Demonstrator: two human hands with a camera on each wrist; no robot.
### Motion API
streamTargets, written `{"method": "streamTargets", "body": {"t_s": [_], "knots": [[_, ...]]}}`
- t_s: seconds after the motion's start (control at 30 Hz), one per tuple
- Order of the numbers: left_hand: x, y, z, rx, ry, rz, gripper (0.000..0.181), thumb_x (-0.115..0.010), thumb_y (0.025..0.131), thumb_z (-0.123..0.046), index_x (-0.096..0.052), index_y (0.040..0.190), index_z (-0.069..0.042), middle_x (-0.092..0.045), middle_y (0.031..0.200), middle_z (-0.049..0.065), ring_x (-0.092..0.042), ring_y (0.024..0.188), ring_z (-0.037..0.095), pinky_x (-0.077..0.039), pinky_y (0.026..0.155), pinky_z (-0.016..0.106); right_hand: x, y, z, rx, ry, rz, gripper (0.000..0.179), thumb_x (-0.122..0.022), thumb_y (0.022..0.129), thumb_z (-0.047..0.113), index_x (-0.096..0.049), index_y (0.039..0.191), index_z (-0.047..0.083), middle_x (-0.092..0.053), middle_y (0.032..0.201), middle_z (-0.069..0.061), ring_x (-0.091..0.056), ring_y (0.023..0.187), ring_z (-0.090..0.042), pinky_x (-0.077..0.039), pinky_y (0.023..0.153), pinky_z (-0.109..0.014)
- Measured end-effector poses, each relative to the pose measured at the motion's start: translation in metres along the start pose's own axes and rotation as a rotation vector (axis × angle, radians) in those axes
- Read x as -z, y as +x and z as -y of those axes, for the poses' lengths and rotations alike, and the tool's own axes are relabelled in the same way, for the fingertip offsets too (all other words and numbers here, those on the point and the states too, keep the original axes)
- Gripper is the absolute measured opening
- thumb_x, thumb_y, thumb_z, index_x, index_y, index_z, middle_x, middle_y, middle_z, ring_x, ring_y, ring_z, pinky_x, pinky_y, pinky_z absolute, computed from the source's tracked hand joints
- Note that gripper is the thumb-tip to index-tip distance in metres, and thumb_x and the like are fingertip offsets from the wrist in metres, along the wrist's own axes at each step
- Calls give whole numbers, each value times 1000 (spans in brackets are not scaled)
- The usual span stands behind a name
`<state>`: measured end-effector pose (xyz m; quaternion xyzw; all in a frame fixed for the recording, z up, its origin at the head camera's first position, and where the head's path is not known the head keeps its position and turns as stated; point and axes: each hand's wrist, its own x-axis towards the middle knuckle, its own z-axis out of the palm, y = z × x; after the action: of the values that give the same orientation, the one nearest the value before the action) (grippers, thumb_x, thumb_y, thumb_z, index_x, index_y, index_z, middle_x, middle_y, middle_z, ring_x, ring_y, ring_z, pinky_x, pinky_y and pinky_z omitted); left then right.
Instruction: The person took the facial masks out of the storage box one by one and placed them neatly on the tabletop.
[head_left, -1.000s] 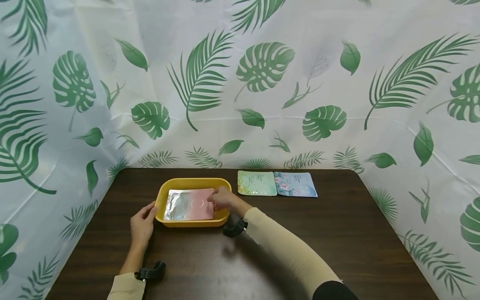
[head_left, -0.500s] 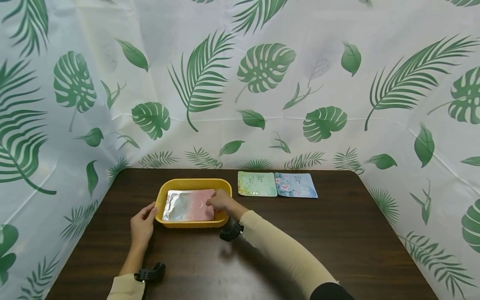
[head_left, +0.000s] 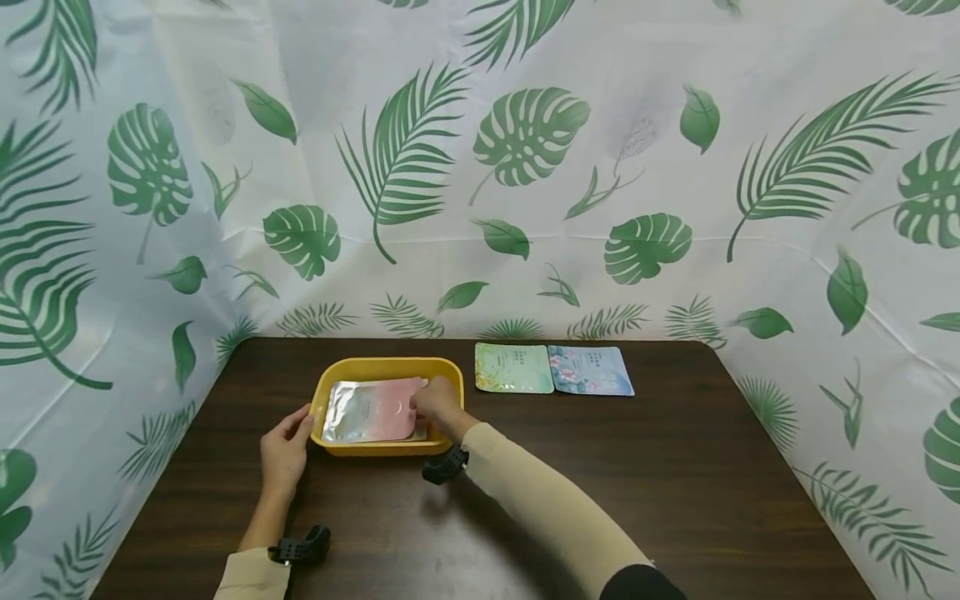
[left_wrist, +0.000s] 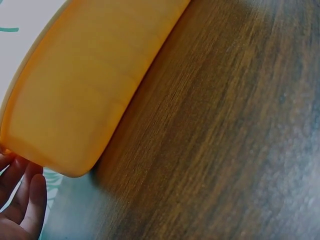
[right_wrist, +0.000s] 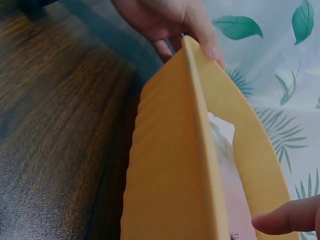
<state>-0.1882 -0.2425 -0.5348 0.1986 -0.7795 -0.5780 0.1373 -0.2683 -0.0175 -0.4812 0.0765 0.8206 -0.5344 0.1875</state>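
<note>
A yellow plastic tray (head_left: 382, 449) sits at the back left of the table. In it lies a pink and silver sheet mask packet (head_left: 371, 410), with the corner of another packet (head_left: 421, 433) showing beneath its right end. My left hand (head_left: 285, 450) grips the tray's left end, its thumb over the rim and fingers outside, as the right wrist view shows. My right hand (head_left: 438, 402) reaches into the tray and pinches the pink packet's right edge; most of its fingertips are hidden. One of its digits (right_wrist: 285, 217) touches the packet in the right wrist view.
A green sheet mask packet (head_left: 514, 368) and a blue one (head_left: 591, 370) lie side by side right of the tray, near the table's back edge. A leaf-patterned curtain (head_left: 547, 250) rises behind the dark wooden table (head_left: 675, 467).
My right hand has moved slightly left. The pink packet's right end has shifted left with it and slants, uncovering the corner of the packet below. The left hand and tray have stayed put.
</note>
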Motion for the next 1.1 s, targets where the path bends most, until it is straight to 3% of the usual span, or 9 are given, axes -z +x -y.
{"method": "streamTargets", "body": {"t_s": [0.17, 0.37, 0.7, 0.9, 1.1], "knots": [[1, 1, 0, -13, 8, 1, 41, -53, 101, -27, -59, 132, -1, -57, 138, 17, -49, 129, 25, -35, 76, -5, -1, 5, -2, -25, 30, -27, 9, -67, 80, -6, -68, 88, -7, -62, 72, -12, -62, 51, -17, -58, 56, -28], [1, 2, 0, -20, 17, 27, 41, -53, 101, -27, -59, 132, -1, -57, 138, 17, -49, 128, 25, -36, 75, -5, -1, 10, -7, -25, 52, -49, 6, -68, 78, -7, -69, 84, -8, -60, 62, -9, -55, 42, -13, -54, 49, -25], [2, 0, 0, -10, 29, 20, 43, -51, 102, -29, -57, 134, -2, -55, 140, 18, -49, 129, 26, -34, 74, -6, -2, 11, -8, -36, -2, -31, 6, -63, 83, -2, -68, 80, -3, -57, 63, -8, -55, 44, -16, -54, 49, -26], [1, 0, 1, -14, 24, 9, 41, -52, 102, -27, -58, 133, -2, -57, 138, 17, -50, 126, 24, -36, 74, -5, -5, 13, -8, -48, -9, -42, 4, -66, 81, -1, -68, 78, -3, -57, 61, -7, -54, 43, -16, -53, 47, -25], [0, 0, 1, -17, 31, 5, 42, -52, 101, -29, -58, 133, -1, -57, 138, 17, -50, 124, 22, -37, 75, -5, -7, 14, -9, 2, 4, -62, 9, -67, 78, -3, -68, 70, -1, -54, 55, -5, -52, 40, -15, -47, 40, -23]]}}
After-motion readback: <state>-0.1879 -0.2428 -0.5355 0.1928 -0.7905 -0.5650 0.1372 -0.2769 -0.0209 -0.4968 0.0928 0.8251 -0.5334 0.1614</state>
